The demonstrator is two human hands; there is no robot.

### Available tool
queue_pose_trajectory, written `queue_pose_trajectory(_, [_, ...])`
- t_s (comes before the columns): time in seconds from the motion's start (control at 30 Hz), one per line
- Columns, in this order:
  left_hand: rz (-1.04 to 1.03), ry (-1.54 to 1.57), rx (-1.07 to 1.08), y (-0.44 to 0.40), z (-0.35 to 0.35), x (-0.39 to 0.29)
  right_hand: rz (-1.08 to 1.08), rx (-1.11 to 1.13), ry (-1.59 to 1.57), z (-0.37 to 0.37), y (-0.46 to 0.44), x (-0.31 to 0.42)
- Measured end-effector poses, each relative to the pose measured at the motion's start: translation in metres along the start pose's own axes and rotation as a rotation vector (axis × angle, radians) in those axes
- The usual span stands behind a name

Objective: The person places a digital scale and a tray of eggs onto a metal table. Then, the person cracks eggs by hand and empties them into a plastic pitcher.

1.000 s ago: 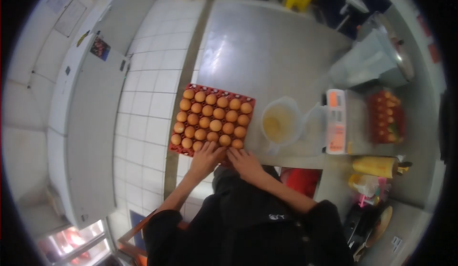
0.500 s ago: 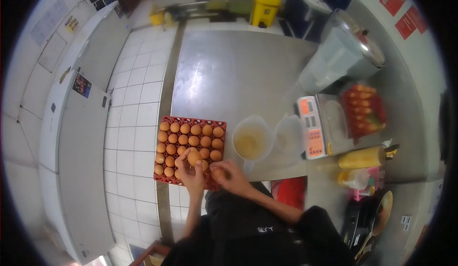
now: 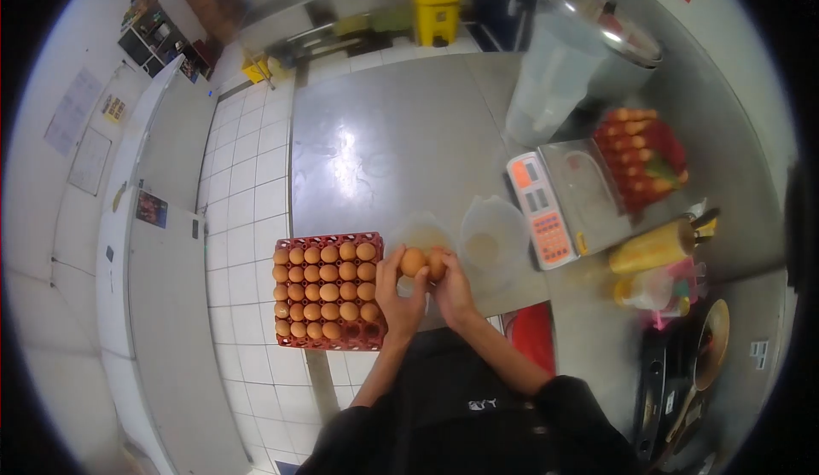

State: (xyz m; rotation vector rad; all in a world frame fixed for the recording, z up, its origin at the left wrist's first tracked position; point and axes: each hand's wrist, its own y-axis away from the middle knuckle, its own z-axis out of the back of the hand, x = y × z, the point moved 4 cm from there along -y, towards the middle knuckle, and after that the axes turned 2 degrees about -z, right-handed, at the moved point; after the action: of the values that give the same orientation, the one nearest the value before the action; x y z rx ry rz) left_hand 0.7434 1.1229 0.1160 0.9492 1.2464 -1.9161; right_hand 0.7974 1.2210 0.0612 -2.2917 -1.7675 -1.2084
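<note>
Left hand (image 3: 403, 292) and right hand (image 3: 454, 292): fingers curled closed round one brown egg each, left egg (image 3: 413, 262), right egg (image 3: 437, 263), held between fingertips, right of red tray (image 3: 352, 332).

Room to pass runs over the table (image 3: 401, 125) beyond the egg tray (image 3: 363, 338); the near jug (image 3: 418, 227) and second jug (image 3: 497, 232) stand beside it; the scale (image 3: 541, 211) and tall container (image 3: 550, 78) bar the right.

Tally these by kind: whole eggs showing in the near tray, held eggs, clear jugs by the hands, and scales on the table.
Eggs in tray: 28
Held eggs: 2
Jugs: 2
Scale: 1
Total: 33
</note>
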Motion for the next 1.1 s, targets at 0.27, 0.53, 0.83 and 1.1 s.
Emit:
queue_pose_trajectory(0.27, [0.339,0.371,-0.089,-0.013,-0.001,0.006,-0.048,0.059,0.26,0.004,-0.01,0.032])
queue_pose_trajectory(0.53, [0.371,0.369,0.398,-0.033,0.008,0.027,0.404,0.378,1.044,-0.022,-0.017,0.082])
queue_pose_trajectory(0.83, [0.303,0.074,0.607,-0.06,0.007,0.039,0.538,0.153,1.179,-0.006,-0.034,0.062])
queue_pose_trajectory(1.1, [0.147,-0.02,0.69,-0.086,0.011,0.013,0.835,0.142,1.338,-0.02,-0.02,0.084])
